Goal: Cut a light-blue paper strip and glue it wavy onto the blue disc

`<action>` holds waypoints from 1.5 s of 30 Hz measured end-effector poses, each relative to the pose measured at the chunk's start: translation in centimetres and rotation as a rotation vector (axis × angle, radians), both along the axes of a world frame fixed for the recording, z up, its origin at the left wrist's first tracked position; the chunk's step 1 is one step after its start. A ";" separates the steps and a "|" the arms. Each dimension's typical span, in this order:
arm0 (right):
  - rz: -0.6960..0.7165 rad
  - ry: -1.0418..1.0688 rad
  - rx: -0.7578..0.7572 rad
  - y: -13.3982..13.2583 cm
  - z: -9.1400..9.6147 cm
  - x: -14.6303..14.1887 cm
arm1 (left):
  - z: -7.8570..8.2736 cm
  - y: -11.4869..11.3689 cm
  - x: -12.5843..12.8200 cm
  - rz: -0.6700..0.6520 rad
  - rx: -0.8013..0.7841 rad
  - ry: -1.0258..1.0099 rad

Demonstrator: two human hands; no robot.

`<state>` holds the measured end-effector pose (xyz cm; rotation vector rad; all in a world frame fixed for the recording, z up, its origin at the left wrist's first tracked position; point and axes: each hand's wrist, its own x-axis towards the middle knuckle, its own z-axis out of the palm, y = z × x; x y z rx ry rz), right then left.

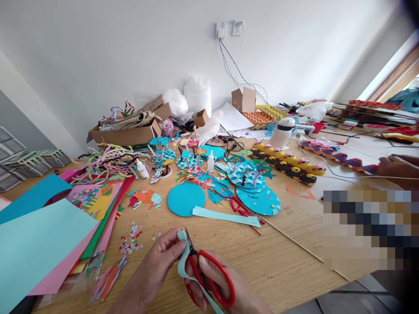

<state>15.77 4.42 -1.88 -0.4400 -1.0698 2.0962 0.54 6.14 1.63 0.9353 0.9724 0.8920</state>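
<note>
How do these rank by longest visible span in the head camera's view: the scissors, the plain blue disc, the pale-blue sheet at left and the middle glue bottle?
1. Pale-blue sheet, partly cut off
2. Scissors, probably enlarged by nearness
3. Plain blue disc
4. Middle glue bottle

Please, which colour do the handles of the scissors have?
The scissors' handles are red, best seen in the head view.

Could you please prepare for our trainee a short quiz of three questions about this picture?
1. What does the right hand hold?
2. True or false: the strip in the left hand is red.
3. Which thing lies partly on the plain blue disc: a) glue bottle, b) loose paper strip, c) cardboard box?

Key:
1. Red-handled scissors.
2. False; it is pale blue-green.
3. b.
</note>
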 end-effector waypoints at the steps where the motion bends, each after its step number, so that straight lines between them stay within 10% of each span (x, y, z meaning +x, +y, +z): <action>1: -0.004 0.003 0.003 0.0 0.1 0.0 | 0.0 0.0 0.1 0.010 0.000 -0.005; 25: -0.179 -0.133 -0.007 0.5 1.1 0.4 | -0.3 0.4 -0.5 0.172 -0.002 -0.064; 36: -0.407 -1.846 0.413 2.0 1.7 13.9 | -1.4 0.6 -2.7 0.380 -0.121 -0.088; 45: -0.314 -2.190 0.233 4.2 0.8 21.0 | -2.0 0.8 -2.0 0.378 -0.089 -0.055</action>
